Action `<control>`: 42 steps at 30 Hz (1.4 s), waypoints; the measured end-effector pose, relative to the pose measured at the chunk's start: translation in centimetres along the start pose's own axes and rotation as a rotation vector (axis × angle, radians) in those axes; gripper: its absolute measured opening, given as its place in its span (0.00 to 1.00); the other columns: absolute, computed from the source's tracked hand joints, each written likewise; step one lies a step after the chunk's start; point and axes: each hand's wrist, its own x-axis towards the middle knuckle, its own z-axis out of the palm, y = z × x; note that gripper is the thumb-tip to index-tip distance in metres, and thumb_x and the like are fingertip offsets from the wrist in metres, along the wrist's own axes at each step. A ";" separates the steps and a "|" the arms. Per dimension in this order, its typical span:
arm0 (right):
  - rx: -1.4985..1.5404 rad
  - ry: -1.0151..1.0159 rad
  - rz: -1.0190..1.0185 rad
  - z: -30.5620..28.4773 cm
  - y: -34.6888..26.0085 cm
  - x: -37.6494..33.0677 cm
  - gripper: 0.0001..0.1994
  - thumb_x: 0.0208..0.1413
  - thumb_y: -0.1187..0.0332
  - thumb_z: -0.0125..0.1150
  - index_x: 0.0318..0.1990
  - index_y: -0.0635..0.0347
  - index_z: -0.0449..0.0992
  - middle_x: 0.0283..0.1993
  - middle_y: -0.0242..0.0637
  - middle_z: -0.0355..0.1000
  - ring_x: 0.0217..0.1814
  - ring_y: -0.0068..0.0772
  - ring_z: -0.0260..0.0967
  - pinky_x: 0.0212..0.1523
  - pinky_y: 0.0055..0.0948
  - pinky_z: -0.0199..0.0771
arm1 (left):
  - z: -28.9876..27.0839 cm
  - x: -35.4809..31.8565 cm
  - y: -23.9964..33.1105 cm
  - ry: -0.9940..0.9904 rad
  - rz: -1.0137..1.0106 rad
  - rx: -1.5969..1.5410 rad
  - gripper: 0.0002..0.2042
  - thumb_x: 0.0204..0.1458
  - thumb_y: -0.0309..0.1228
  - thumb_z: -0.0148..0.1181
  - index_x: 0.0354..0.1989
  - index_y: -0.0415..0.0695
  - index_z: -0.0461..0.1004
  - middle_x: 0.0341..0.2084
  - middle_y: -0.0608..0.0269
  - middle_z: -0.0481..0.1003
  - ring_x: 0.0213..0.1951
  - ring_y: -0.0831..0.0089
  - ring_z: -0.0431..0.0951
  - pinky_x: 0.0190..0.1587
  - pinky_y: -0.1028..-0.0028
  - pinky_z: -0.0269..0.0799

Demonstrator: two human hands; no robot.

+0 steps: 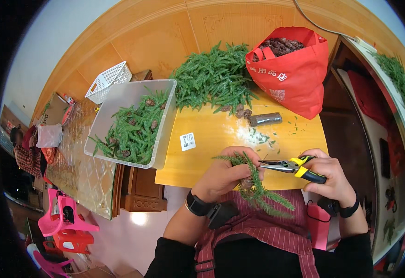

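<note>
My left hand [228, 173] is closed on a green artificial pine sprig [262, 192], whose needles hang down over my striped apron. A brown pine cone [246, 183] shows among its needles, just below my thumb. In my right hand [332, 173] are long-nose pliers [288, 166] with yellow and black handles, the fingers wrapped round them. The pliers' jaws point left, and their tip meets the sprig beside my left fingertips. Whether the jaws grip a wire there is too small to tell.
On the yellow table [202, 167] lie a heap of green sprigs [214, 76], loose pine cones [237, 110], a dark wrapped roll [265, 119], white powder and a label [187, 142]. A red bag [300, 69] holds more cones. A clear bin [163, 134] at left holds sprigs with cones. Another person [28, 150] is far left.
</note>
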 end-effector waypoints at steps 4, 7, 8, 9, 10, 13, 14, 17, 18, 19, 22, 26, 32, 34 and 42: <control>0.014 0.082 -0.022 0.8 0.7 0.1 0.21 0.37 0.53 0.66 0.20 0.65 0.69 0.28 0.41 0.70 0.44 0.45 0.65 0.43 0.35 0.64 | 0.5 -0.3 0.2 0.012 -0.040 -0.025 0.07 0.43 0.28 0.56 0.26 0.38 0.67 0.19 0.59 0.68 0.24 0.72 0.67 0.29 0.77 0.61; 0.029 0.066 -0.042 0.8 0.9 0.2 0.21 0.36 0.54 0.67 0.20 0.64 0.69 0.28 0.40 0.70 0.44 0.44 0.66 0.42 0.35 0.64 | 0.3 -0.3 0.0 -0.063 -0.055 -0.067 0.07 0.43 0.29 0.56 0.25 0.38 0.67 0.18 0.59 0.68 0.25 0.72 0.67 0.28 0.76 0.61; 0.040 0.067 -0.036 0.9 1.0 0.1 0.20 0.36 0.54 0.67 0.20 0.64 0.69 0.27 0.39 0.70 0.43 0.44 0.66 0.42 0.35 0.65 | 0.3 -0.3 0.1 -0.064 -0.056 -0.068 0.07 0.43 0.29 0.56 0.25 0.38 0.67 0.18 0.59 0.68 0.25 0.72 0.67 0.28 0.76 0.61; 0.051 0.069 -0.031 0.9 1.0 0.0 0.20 0.36 0.54 0.67 0.20 0.64 0.69 0.26 0.38 0.70 0.42 0.44 0.66 0.41 0.34 0.65 | 0.2 -0.3 0.1 -0.065 -0.060 -0.057 0.08 0.42 0.29 0.57 0.25 0.38 0.67 0.18 0.59 0.68 0.25 0.72 0.68 0.28 0.76 0.61; 0.051 0.069 -0.030 0.9 1.0 0.0 0.20 0.36 0.54 0.67 0.20 0.64 0.69 0.26 0.38 0.70 0.42 0.44 0.66 0.41 0.34 0.65 | 0.2 -0.3 0.2 -0.066 -0.064 -0.047 0.08 0.42 0.30 0.57 0.25 0.38 0.67 0.18 0.59 0.68 0.25 0.71 0.68 0.28 0.76 0.61; 0.003 0.083 -0.050 0.8 1.0 -0.1 0.20 0.35 0.53 0.67 0.21 0.63 0.71 0.23 0.37 0.69 0.39 0.43 0.67 0.39 0.33 0.66 | -0.1 -0.1 0.4 -0.089 -0.064 0.021 0.09 0.41 0.30 0.59 0.26 0.39 0.67 0.18 0.60 0.68 0.25 0.71 0.68 0.27 0.76 0.61; -0.014 0.088 -0.038 0.8 0.7 -0.1 0.18 0.33 0.57 0.68 0.21 0.63 0.71 0.22 0.36 0.68 0.37 0.43 0.68 0.40 0.33 0.67 | -0.1 -0.1 0.5 -0.088 -0.064 0.022 0.09 0.41 0.30 0.59 0.26 0.39 0.67 0.18 0.60 0.68 0.25 0.71 0.68 0.27 0.76 0.61; -0.055 0.087 -0.024 0.6 0.5 -0.2 0.16 0.32 0.61 0.69 0.22 0.62 0.71 0.20 0.38 0.66 0.33 0.43 0.68 0.39 0.33 0.68 | 0.6 -0.3 1.2 -0.020 -0.039 0.086 0.07 0.38 0.25 0.61 0.24 0.40 0.68 0.18 0.61 0.68 0.25 0.71 0.68 0.27 0.76 0.62; -0.078 0.081 -0.020 0.6 0.5 -0.3 0.16 0.33 0.61 0.69 0.21 0.63 0.70 0.19 0.39 0.65 0.32 0.44 0.67 0.37 0.32 0.68 | 1.0 -0.2 1.4 0.068 0.056 0.240 0.07 0.36 0.22 0.61 0.24 0.40 0.69 0.19 0.61 0.69 0.25 0.71 0.69 0.28 0.76 0.63; -0.079 0.082 -0.019 0.7 0.3 -0.3 0.16 0.33 0.61 0.69 0.21 0.63 0.70 0.19 0.39 0.65 0.32 0.44 0.67 0.37 0.32 0.68 | 1.2 -0.2 1.4 0.157 0.153 0.394 0.07 0.35 0.20 0.61 0.23 0.40 0.69 0.19 0.61 0.69 0.26 0.71 0.70 0.29 0.75 0.65; -0.188 0.165 0.015 1.3 -0.5 -0.4 0.16 0.34 0.62 0.69 0.21 0.63 0.69 0.18 0.40 0.62 0.30 0.45 0.66 0.33 0.33 0.68 | 1.3 0.5 1.3 0.292 0.782 1.265 0.07 0.34 0.17 0.61 0.22 0.39 0.70 0.22 0.61 0.71 0.27 0.72 0.71 0.31 0.75 0.66; -0.156 0.184 0.121 1.8 -1.4 -0.7 0.16 0.36 0.62 0.68 0.23 0.65 0.69 0.19 0.39 0.62 0.32 0.44 0.66 0.32 0.33 0.67 | 1.7 0.4 1.3 0.370 0.928 1.445 0.07 0.33 0.18 0.63 0.22 0.38 0.71 0.23 0.61 0.72 0.28 0.73 0.71 0.31 0.76 0.66; -0.007 0.098 0.097 0.9 -0.7 -0.2 0.22 0.41 0.51 0.62 0.25 0.67 0.71 0.27 0.42 0.69 0.42 0.46 0.66 0.42 0.35 0.65 | 1.2 -0.3 1.3 0.226 0.294 0.516 0.05 0.38 0.19 0.59 0.23 0.38 0.70 0.24 0.58 0.71 0.27 0.72 0.71 0.33 0.76 0.66; 0.020 0.046 0.098 0.7 -0.5 -0.1 0.23 0.41 0.50 0.62 0.27 0.67 0.71 0.28 0.42 0.69 0.44 0.46 0.66 0.44 0.36 0.64 | 1.2 -0.3 1.1 0.183 0.172 0.218 0.05 0.40 0.22 0.58 0.25 0.38 0.69 0.24 0.57 0.70 0.28 0.72 0.70 0.33 0.76 0.66; 0.138 0.022 0.028 1.2 0.6 0.2 0.22 0.40 0.51 0.64 0.26 0.66 0.73 0.29 0.39 0.71 0.45 0.45 0.65 0.45 0.35 0.64 | 0.5 0.1 0.0 -0.033 0.050 0.010 0.07 0.42 0.29 0.59 0.24 0.42 0.67 0.17 0.61 0.67 0.23 0.72 0.65 0.26 0.75 0.59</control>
